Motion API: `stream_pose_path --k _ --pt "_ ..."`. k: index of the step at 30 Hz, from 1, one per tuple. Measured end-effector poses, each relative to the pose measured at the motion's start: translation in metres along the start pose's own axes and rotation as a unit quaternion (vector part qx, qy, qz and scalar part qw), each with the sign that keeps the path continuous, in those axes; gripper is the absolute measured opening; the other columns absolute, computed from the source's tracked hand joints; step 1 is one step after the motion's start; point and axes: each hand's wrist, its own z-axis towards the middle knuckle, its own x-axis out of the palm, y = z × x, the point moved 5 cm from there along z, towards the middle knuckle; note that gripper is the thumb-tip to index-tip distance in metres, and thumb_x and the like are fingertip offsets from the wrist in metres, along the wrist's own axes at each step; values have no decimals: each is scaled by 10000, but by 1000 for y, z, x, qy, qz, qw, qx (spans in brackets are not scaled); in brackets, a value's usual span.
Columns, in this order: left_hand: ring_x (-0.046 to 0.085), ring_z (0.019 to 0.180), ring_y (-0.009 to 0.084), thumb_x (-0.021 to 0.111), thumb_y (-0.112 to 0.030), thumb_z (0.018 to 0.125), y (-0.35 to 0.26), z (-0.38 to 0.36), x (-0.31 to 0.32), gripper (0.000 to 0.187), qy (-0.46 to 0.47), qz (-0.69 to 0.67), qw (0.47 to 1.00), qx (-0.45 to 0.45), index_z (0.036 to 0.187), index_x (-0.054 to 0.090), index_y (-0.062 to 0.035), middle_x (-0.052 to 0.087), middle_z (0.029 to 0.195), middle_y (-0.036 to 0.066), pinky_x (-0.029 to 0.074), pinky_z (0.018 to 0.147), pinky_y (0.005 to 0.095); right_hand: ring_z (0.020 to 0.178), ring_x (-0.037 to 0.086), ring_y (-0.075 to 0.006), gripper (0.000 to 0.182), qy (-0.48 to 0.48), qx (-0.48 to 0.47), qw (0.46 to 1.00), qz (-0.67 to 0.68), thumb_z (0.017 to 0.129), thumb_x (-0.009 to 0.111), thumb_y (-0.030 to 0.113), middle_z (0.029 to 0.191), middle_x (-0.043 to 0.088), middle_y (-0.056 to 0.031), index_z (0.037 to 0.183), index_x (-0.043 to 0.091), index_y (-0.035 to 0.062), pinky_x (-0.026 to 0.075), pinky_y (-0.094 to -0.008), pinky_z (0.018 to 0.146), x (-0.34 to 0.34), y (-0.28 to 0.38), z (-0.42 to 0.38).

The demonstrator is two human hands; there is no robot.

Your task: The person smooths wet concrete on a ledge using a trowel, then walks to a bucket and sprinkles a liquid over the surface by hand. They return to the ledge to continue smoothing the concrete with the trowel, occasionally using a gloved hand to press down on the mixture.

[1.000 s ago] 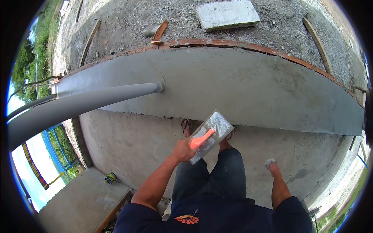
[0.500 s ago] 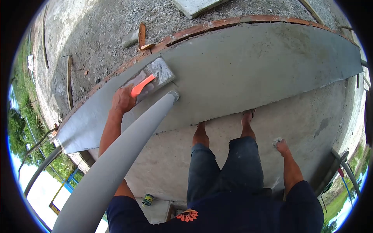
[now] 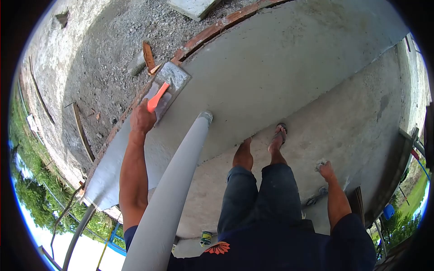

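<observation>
At upper left, left hand (image 3: 142, 118), fingers clamped on the plastering trowel (image 3: 166, 88), has advanced along the wet cement slab (image 3: 271, 67) edge; right hand (image 3: 324, 169) hangs loosely curled.

1. Trowels: one, the trowel (image 3: 166, 88), orange handle, flat on the wet slab (image 3: 271, 58).
2. My hands: two. My left hand (image 3: 142, 118) is wrapped round the trowel handle; my right hand (image 3: 325, 170) hangs at my side, smeared grey, carrying nothing I can make out.
3. Grey pipes: one pipe (image 3: 174, 189), running up to the slab.
4. Feet in view: two.
5. Wood scraps on the gravel by the slab edge: one wood scrap (image 3: 148, 56) clearly.
6. Concrete blocks: one concrete block (image 3: 192, 7) at the top.
7. Cans on the floor: one can (image 3: 206, 238).
</observation>
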Motion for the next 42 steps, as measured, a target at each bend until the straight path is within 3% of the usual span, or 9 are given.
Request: stream_pose_path --k 3,6,12,18,22,28,32,36,42 --pt "603 770 429 566 -123 786 15 -15 -9 97 -51 -64 996 24 871 547 -80 628 775 204 477 661 497 769 644 -228 162 -70 117 970 202 833 489 24 904 615 -143 973 553 -25 536 -329 675 3 23 -17" --pt "592 743 436 573 -91 772 -23 -29 2 66 1 -67 996 56 810 537 -51 604 732 214 473 615 465 786 649 -240 205 -146 144 976 74 837 493 55 919 615 -156 1013 506 -48 539 -348 695 16 -50 -1" --pt "615 718 406 578 -168 798 -67 -5 23 111 109 39 986 123 873 524 -105 643 741 163 474 631 519 793 648 -250 250 -94 148 971 162 820 482 39 937 611 -161 1051 469 -55 539 -350 697 24 50 -16" --pt "633 814 386 561 -149 814 13 -1 3 122 -10 11 997 -74 915 594 -88 657 840 191 494 712 478 714 650 -221 155 -80 117 969 204 788 504 30 792 640 -139 881 603 -45 515 -335 658 35 34 -4" --pt "664 827 269 538 -49 768 24 -24 -11 288 -84 -177 980 -46 1013 690 -48 672 807 126 487 747 366 743 654 -233 146 -103 128 966 201 794 493 28 799 643 -142 851 610 -38 511 -333 664 37 30 -7" --pt "602 852 448 562 -106 753 -24 -30 34 176 5 -123 990 -75 897 601 -13 637 854 249 482 747 469 846 642 -268 221 -16 -41 995 -90 807 506 73 884 637 -202 947 570 -84 501 -361 717 50 -2 23" --pt "604 841 458 580 -123 766 17 -38 30 194 -39 -126 980 -147 915 597 1 636 857 257 483 742 482 881 634 -276 266 -64 94 991 68 811 504 77 921 627 -225 977 534 -129 497 -364 734 42 -3 22" --pt "658 645 267 572 -87 770 115 -72 40 168 -104 -200 940 -255 893 611 22 636 716 157 509 560 382 737 643 -218 185 -133 163 971 115 799 499 91 848 622 -112 958 532 3 496 -305 636 36 -18 23" --pt "620 619 171 599 -93 775 176 -152 37 162 -81 -343 825 -441 912 615 -9 622 710 87 491 558 293 796 635 -287 232 -76 93 991 62 803 517 94 895 628 -206 930 541 -99 507 -374 703 37 -44 26"
